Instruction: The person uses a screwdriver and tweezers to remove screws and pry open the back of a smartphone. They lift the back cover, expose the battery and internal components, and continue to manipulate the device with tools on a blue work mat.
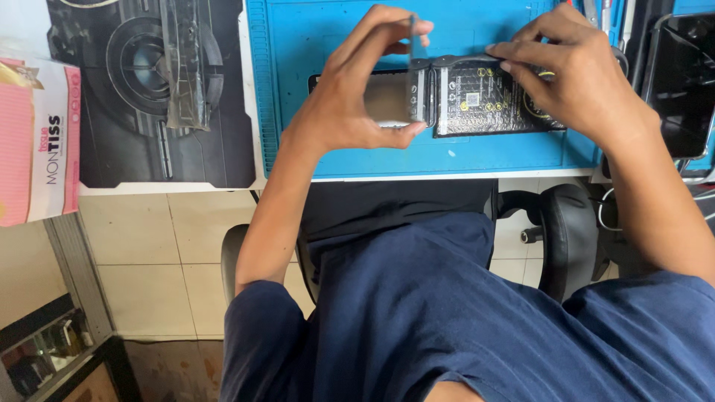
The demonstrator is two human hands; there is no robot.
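An opened phone (477,100) lies on a blue work mat (313,45), showing a black battery with printed labels. My left hand (357,89) pinches a thin clear plate (412,71) by its edges between thumb and fingers. The plate stands upright at the phone's left end. My right hand (577,78) lies over the phone's right side, its fingers pressing along the top edge and holding the phone down. Part of the phone is hidden under that hand.
Left of the blue mat lies a black printed mat (149,97) with a clear plastic piece on it. A pink and white tissue pack (37,141) sits at the far left. A dark device (681,82) is at the right edge. A black chair (566,238) stands below the desk edge.
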